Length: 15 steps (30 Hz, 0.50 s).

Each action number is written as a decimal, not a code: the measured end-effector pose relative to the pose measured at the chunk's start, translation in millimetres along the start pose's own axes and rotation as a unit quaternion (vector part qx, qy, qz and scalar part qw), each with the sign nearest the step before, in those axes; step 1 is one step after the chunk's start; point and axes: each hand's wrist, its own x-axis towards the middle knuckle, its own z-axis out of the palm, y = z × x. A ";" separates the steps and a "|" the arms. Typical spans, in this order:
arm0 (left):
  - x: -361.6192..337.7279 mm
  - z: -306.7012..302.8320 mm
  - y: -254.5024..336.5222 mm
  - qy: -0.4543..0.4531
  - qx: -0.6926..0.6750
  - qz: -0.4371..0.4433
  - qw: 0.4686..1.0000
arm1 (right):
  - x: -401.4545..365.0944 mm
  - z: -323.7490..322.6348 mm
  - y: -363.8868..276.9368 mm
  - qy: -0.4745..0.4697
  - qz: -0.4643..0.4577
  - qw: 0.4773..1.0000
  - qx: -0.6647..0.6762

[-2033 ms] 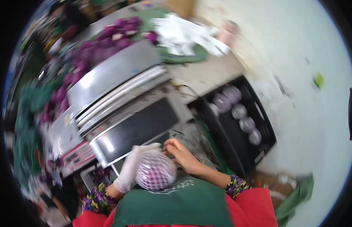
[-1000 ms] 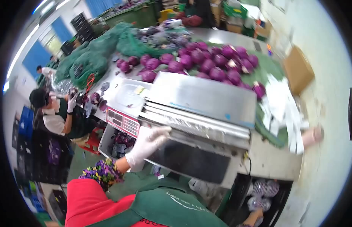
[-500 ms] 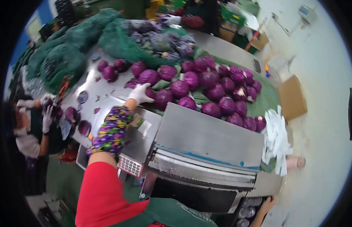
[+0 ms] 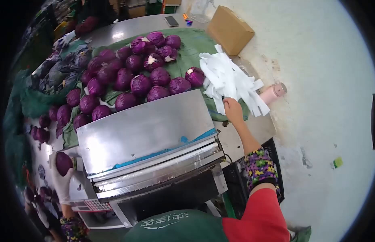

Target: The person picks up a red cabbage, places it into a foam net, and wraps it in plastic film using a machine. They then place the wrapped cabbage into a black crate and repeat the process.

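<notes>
Cabbage now in left hand, right hand touching sleeves

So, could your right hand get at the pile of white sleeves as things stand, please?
Probably yes: the right hand is at the near edge of the white sleeves, with nothing between them.

Left hand now grips a red cabbage at the table's left edge — right hand has risen to the white sleeves.
</notes>
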 end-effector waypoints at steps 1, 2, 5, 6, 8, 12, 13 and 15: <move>-13.2 9.0 -1.7 0.005 0.004 -0.037 0.999 | 7.2 6.0 -6.0 -0.039 0.003 0.997 -0.068; -21.8 17.1 0.7 0.057 0.088 0.031 0.994 | 8.5 4.0 -9.3 -0.060 -0.075 0.988 -0.120; -23.1 11.8 23.3 0.026 0.110 0.043 0.993 | 13.0 18.0 22.5 -0.052 -0.268 0.943 -0.190; -20.5 10.5 23.3 0.016 0.104 0.047 0.993 | 15.1 26.2 34.0 -0.062 -0.278 0.950 -0.130; -20.1 8.4 20.4 0.046 0.167 0.041 0.984 | 14.3 31.8 54.7 -0.091 -0.305 0.936 -0.147; -38.7 7.1 41.9 0.204 0.186 -0.057 0.960 | 14.3 -30.5 15.7 -0.009 -0.226 0.973 0.041; -42.9 9.7 45.6 0.249 0.137 -0.039 0.958 | 23.3 -50.9 0.7 0.057 -0.172 0.975 0.125; -59.4 10.3 109.9 0.320 -0.035 -0.003 0.947 | 24.1 -106.8 -30.2 0.111 -0.053 0.979 0.161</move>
